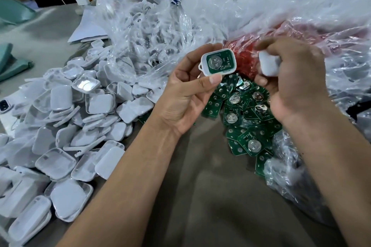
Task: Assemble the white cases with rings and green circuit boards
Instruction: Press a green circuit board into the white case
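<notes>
Left hand pinches a white case half, thumb on its near edge, fingers behind. A green board with a round silver cell sits inside the half; a small loop sticks out at its left corner. Right hand grips a second white case half, closed face toward camera, just right of the first; the two halves are apart. Below the hands, a pile of green boards on the grey table. Left: heap of white case halves. Far centre: clear bag of rings. Far right: clear bag with red parts.
</notes>
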{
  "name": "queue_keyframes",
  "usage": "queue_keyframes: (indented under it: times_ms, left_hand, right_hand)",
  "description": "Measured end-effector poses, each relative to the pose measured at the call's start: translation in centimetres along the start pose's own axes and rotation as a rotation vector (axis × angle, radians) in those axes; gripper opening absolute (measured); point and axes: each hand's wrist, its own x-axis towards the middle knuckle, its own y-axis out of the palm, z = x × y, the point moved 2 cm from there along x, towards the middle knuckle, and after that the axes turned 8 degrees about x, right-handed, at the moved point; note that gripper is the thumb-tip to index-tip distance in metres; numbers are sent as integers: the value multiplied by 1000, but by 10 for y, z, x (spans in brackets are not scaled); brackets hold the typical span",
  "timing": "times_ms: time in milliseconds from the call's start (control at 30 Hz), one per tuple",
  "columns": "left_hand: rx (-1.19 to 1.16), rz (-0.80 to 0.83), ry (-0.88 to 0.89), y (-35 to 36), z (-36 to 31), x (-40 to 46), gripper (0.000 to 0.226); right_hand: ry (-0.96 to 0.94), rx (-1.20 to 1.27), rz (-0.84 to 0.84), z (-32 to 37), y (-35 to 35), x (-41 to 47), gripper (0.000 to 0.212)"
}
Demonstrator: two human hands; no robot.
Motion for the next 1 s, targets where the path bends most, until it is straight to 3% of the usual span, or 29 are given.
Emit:
queue_keyframes:
  times_ms: [100,233,567,733,1000]
  left_hand:
    - [14,48,-2,2,1,-1,49]
    - [-1,53,1,3,0,-2,50]
    - [88,-63,-1,0,0,-1,53]
    - [179,-164,3,1,2,1,58]
    - [261,-349,5,1,4,0,23]
  right_hand:
    - [118,-50,171,-1,2,-1,27]
    - [80,-161,322,-3,6,-4,28]
    - [-110,-267,317,-5,10,-6,32]
    - [-155,-292,314,-10,7,-5,23]
    - [-155,-363,296,-18,7,-2,24]
